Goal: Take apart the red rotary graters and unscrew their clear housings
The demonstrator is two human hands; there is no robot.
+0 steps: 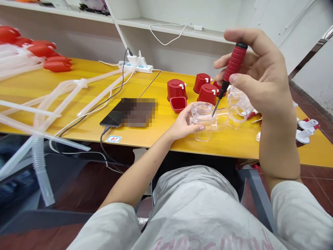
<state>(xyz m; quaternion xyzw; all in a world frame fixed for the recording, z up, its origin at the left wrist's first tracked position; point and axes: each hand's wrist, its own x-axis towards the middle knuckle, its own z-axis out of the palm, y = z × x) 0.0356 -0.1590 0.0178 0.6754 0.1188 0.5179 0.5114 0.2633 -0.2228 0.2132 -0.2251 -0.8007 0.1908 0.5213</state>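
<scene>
My left hand is closed around the near left side of a clear plastic housing, which has a round ring-like opening on top. In my right hand is a screwdriver with a red ribbed handle and a black end cap. It slants down to the left, and its tip meets the housing near the rim of the ring; whether a screw sits under it is too small to tell. Another clear plastic part with a round opening lies just right of the housing, partly behind my right wrist.
Several red cups and a small red tray stand behind the housing. White-topped parts lie at the right. Left are a phone on a cable, a power strip, clear tubes and red bellows-like pieces.
</scene>
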